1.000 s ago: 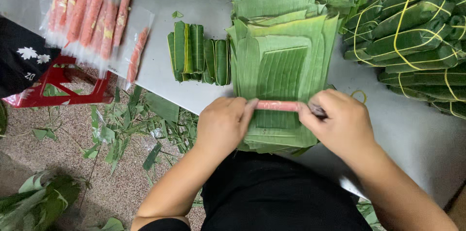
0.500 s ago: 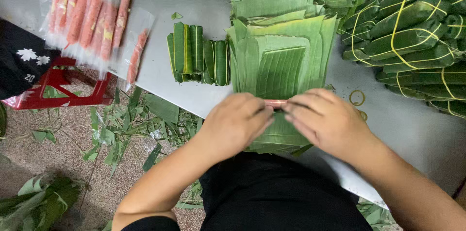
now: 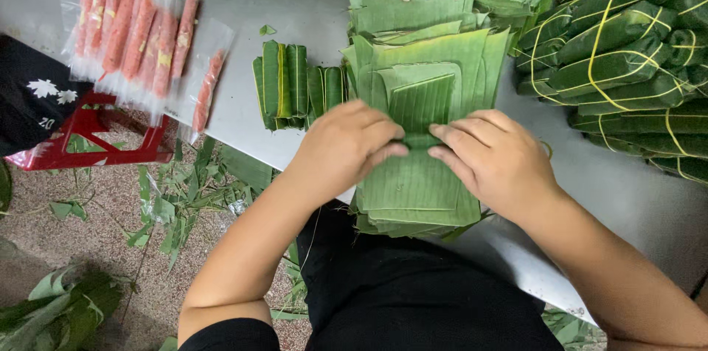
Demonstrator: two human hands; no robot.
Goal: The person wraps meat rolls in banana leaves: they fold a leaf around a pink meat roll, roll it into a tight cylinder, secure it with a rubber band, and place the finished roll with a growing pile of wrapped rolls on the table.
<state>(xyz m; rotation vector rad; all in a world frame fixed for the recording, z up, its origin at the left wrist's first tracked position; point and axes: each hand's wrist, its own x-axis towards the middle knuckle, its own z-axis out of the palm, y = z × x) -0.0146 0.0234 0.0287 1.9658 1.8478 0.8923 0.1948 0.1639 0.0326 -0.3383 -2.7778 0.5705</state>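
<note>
Pressing down together, the left hand (image 3: 346, 148) and right hand (image 3: 495, 159) grasp a leaf roll (image 3: 418, 141) on the leaf stack (image 3: 417, 189) at the table's (image 3: 310, 19) near edge; folded strips (image 3: 295, 85) lie left, tied bundles (image 3: 627, 56) far right.

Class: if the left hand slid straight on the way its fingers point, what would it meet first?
Most likely the right hand's fingertips, just across the green roll both hands pinch.

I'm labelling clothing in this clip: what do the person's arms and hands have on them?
Both forearms are bare, and the left hand and right hand wear no gloves, rings or watch. A short black sleeve shows at the left upper arm.
</note>
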